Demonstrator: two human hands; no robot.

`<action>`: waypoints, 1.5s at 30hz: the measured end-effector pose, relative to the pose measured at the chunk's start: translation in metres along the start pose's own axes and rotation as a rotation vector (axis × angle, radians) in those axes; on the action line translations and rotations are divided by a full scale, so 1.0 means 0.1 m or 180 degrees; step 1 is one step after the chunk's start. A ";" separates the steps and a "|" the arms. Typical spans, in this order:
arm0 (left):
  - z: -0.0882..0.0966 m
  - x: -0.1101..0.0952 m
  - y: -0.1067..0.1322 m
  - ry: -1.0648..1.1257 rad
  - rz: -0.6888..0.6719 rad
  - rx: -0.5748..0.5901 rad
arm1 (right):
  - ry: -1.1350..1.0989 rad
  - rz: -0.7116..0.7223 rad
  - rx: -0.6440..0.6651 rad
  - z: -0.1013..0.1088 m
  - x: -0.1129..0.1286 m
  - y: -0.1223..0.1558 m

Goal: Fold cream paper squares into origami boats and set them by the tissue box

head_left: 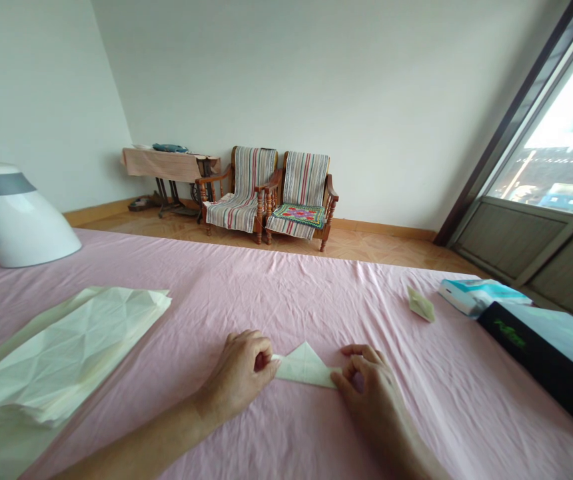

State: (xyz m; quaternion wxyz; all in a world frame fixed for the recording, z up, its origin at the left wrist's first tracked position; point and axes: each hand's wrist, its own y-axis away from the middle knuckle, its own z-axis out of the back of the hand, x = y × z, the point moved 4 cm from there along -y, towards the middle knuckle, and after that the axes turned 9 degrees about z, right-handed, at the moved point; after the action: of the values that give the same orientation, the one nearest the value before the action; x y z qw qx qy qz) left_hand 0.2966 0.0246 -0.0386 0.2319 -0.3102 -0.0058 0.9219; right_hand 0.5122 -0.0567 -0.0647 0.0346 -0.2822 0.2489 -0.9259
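1. Paper (304,367), pale and folded into a low band with a pointed peak in its middle, lies on the desk (276,300) between the two hands, its peak pointing away from them.
2. The left hand (246,370) has thumb and fingers pinched together on the left end of that band.
3. The right hand (374,383) touches the opposite end with its fingertips, its fingers bent; I cannot tell whether they close on it.
4. Well to the left of the left hand is a stack of creased sheets (76,353), pale and marked with crossing fold lines.
5. Beyond that stack, farther from the left hand, stands a white jug (31,223) with a grey band.
6. Ahead and to the right of the right hand lies a small folded piece (421,305), apart from everything else.
7. Farther right of the right hand are a blue-and-white packet (484,293) and, just beside it, a black box (536,363) with a pale top.
8. Pink cloth covers the desk under both hands; far beyond them stand two wooden chairs with striped covers.
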 end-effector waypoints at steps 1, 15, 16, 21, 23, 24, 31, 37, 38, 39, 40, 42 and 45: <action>0.00 0.00 0.01 -0.0004 0.0004 -0.0005 | -0.0018 -0.0062 0.0041 0.00 0.00 0.00; 0.06 -0.19 0.09 -0.0077 -0.0525 -0.0080 | -0.0039 -0.0030 0.0048 -0.06 -0.08 0.02; 0.06 -0.23 0.11 -0.0152 -0.0716 -0.0036 | -0.0016 -0.0027 0.0026 -0.07 -0.08 0.03; -0.01 -0.32 0.19 -0.0659 -0.1497 0.0228 | 0.0227 0.0226 -0.0243 0.01 0.00 0.05; -0.02 -0.31 0.20 -0.0742 -0.1673 0.0214 | 0.0387 0.0603 -0.0287 0.04 0.12 0.05; -0.01 -0.30 0.21 -0.0765 -0.1734 0.0188 | 0.0460 0.0841 -0.0227 0.04 0.19 0.05; 0.02 -0.33 0.26 -0.1064 -0.1968 0.0208 | 0.0847 0.2183 0.0262 -0.13 0.57 0.11; 0.03 -0.38 0.28 -0.1243 -0.2009 0.0189 | 0.1311 0.2434 0.0491 -0.12 0.67 0.16; 0.03 -0.37 0.29 -0.1238 -0.1983 0.0160 | 0.1374 0.2447 0.0436 -0.11 0.67 0.17; 0.02 -0.37 0.29 -0.1227 -0.1962 0.0119 | 0.1436 0.2449 0.0390 -0.10 0.66 0.18; 0.02 -0.37 0.30 -0.1215 -0.1944 0.0076 | 0.1498 0.2446 0.0352 -0.10 0.66 0.19; 0.01 -0.36 0.31 -0.1175 -0.1923 -0.0030 | 0.1620 0.2402 0.0299 -0.11 0.62 0.22; 0.00 -0.35 0.32 -0.1084 -0.1855 -0.0135 | 0.1798 0.2279 0.0324 -0.12 0.56 0.25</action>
State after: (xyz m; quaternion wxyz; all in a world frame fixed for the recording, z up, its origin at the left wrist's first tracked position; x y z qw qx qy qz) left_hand 0.3075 -0.0190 -0.0235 0.4749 -0.1418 -0.1520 0.8551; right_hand 0.4566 -0.0853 -0.0569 0.2969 0.0871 0.2846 -0.9073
